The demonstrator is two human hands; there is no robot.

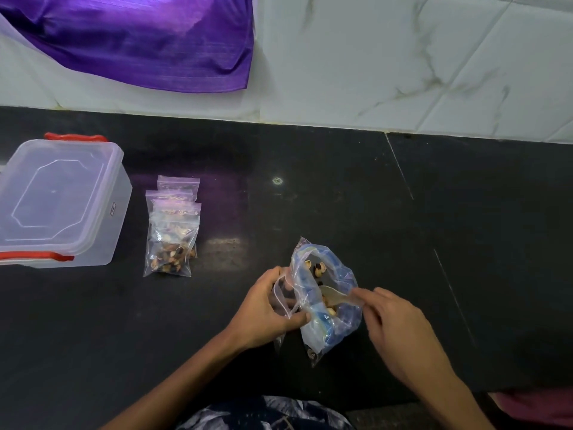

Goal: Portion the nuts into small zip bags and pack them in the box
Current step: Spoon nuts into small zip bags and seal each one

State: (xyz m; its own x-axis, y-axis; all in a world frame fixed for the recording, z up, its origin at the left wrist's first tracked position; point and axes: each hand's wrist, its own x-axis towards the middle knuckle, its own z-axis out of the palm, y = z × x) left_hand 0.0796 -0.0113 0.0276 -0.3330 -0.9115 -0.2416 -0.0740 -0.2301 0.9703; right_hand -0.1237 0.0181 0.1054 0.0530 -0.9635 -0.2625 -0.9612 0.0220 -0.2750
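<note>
arms: two forearms are seen, bare from elbow to wrist; no sleeves are shown
left hand (pixel 273 308): bare; no ring, watch or glove can be made out
right hand (pixel 400 332): bare; nothing is worn on the wrist or the fingers (pixel 364 294)
garment: dark navy cloth with a pale leaf-like print is seen at the lower edge

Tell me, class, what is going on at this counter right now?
A person is portioning nuts. The left hand holds a small zip bag open beside the large nut bag, while the right hand works a spoon inside it. Filled small bags lie on the black counter next to the box, whose lid is on.
</note>
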